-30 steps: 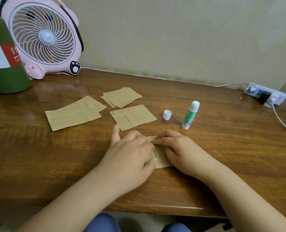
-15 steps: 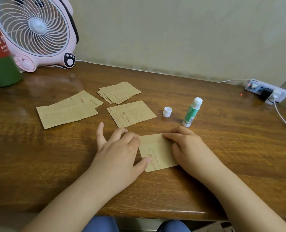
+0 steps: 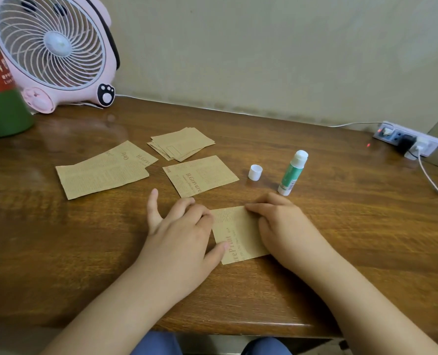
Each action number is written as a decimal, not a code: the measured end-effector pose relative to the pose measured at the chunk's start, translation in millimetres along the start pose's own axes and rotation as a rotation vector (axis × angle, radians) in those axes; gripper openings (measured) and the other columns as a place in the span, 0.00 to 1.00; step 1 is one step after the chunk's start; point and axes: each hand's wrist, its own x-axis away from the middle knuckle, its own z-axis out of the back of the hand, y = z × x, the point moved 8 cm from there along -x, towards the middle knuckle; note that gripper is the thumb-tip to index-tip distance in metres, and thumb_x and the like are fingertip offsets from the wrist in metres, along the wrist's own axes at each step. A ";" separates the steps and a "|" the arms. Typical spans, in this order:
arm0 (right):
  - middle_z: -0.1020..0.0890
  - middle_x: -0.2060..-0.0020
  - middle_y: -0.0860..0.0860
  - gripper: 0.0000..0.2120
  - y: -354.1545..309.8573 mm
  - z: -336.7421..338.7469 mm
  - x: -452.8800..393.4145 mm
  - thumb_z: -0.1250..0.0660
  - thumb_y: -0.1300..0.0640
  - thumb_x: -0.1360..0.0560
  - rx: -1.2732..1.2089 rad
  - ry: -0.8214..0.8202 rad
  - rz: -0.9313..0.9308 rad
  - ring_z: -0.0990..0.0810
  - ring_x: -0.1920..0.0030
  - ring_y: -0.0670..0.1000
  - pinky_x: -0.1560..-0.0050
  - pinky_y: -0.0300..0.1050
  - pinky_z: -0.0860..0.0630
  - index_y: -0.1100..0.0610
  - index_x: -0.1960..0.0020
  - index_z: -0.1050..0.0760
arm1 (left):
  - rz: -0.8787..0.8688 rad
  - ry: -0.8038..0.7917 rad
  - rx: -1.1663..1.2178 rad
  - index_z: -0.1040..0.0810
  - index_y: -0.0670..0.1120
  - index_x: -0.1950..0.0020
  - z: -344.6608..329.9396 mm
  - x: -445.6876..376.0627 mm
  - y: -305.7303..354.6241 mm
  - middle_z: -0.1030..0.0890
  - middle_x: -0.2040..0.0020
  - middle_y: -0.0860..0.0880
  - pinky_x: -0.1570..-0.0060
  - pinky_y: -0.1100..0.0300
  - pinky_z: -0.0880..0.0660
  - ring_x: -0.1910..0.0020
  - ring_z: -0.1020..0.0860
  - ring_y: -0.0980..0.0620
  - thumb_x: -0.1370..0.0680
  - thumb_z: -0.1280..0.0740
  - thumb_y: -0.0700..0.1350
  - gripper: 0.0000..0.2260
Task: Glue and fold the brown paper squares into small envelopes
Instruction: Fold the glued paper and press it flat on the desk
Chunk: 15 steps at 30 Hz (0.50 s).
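Since a moment ago my left hand [image 3: 180, 234] has slid off the folded paper [image 3: 238, 234], baring its printed face. It lies just before the glue stick [image 3: 293, 172]. Both hands, fingers flat and gripping nothing, press its edges; my right hand [image 3: 282, 224] holds the far side. The fold looks sealed.

Both hands [image 3: 184, 234] [image 3: 284, 226] press a folded brown paper [image 3: 238, 234] on the table [image 3: 366, 239].

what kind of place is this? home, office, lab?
Most likely a home desk, not a lab: a wooden table pushed against a plain wall, with a pink novelty desk fan, a power strip and loose craft paper beside a glue stick.
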 end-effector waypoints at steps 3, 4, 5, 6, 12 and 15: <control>0.25 0.41 0.46 0.19 19.0 7.4 0.9 0.47 0.63 0.23 0.085 0.035 -0.085 0.29 0.39 0.49 0.42 0.37 0.33 0.54 0.38 0.24 | -0.003 0.017 -0.002 0.16 0.49 0.54 0.4 -0.5 0.1 0.19 0.52 0.57 0.35 0.36 0.50 0.44 0.22 0.51 0.28 0.46 0.62 0.24; 0.25 0.43 0.47 0.19 15.0 5.9 -0.7 0.47 0.63 0.23 0.086 0.029 -0.072 0.28 0.41 0.50 0.42 0.40 0.30 0.55 0.39 0.23 | -0.003 0.015 -0.003 0.16 0.49 0.54 -0.1 -1.1 0.3 0.19 0.52 0.57 0.35 0.36 0.51 0.45 0.22 0.51 0.28 0.46 0.62 0.24; 0.24 0.44 0.49 0.19 3.9 2.4 -3.2 0.47 0.63 0.24 0.058 0.011 -0.026 0.27 0.42 0.51 0.43 0.43 0.29 0.56 0.40 0.23 | -0.003 0.013 -0.002 0.16 0.49 0.54 -0.5 -1.3 0.5 0.19 0.52 0.57 0.35 0.36 0.51 0.45 0.22 0.51 0.29 0.46 0.62 0.24; 0.24 0.44 0.50 0.19 -12.6 -4.5 -5.5 0.46 0.63 0.26 0.013 -0.022 0.049 0.27 0.42 0.52 0.43 0.44 0.29 0.56 0.40 0.23 | -0.001 0.013 -0.001 0.16 0.49 0.54 -0.5 -1.4 0.4 0.19 0.52 0.57 0.35 0.36 0.51 0.45 0.22 0.51 0.29 0.46 0.62 0.24; 0.25 0.43 0.51 0.21 -35.4 -17.2 -6.5 0.45 0.66 0.25 -0.107 -0.091 0.162 0.28 0.41 0.50 0.42 0.37 0.33 0.55 0.34 0.26 | 0.009 0.000 0.000 0.16 0.50 0.52 0.7 -0.5 -0.9 0.19 0.51 0.57 0.34 0.34 0.52 0.45 0.22 0.51 0.29 0.46 0.62 0.24; 0.25 0.42 0.47 0.22 6.6 1.2 2.6 0.46 0.67 0.24 -0.043 -0.018 0.010 0.29 0.40 0.48 0.45 0.31 0.37 0.54 0.37 0.24 | 0.011 -0.012 -0.003 0.16 0.50 0.52 -0.7 -0.6 -1.2 0.19 0.51 0.57 0.34 0.35 0.52 0.45 0.22 0.51 0.28 0.47 0.62 0.25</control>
